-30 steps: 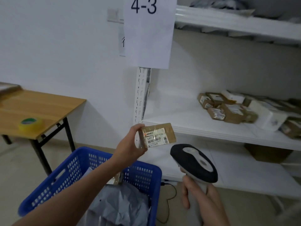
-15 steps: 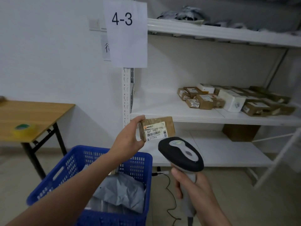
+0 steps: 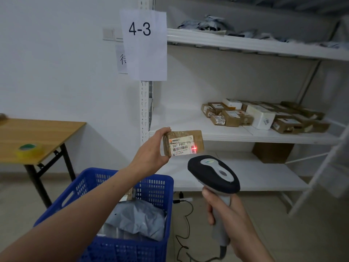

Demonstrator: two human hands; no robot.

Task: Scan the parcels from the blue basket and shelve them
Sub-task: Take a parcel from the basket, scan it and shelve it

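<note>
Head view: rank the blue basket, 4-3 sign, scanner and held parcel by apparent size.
1. blue basket
2. 4-3 paper sign
3. barcode scanner, about level with the sign; nearness to the camera makes that pair unsure
4. brown parcel in the left hand

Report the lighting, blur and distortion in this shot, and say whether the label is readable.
Head view: dim, even light, no hard shadows; the scanner throws a red spot on the label of the parcel in the left hand; its large print reads sharp; wide-angle bending tilts the shelf frame at the right edge, which looks soft.
</note>
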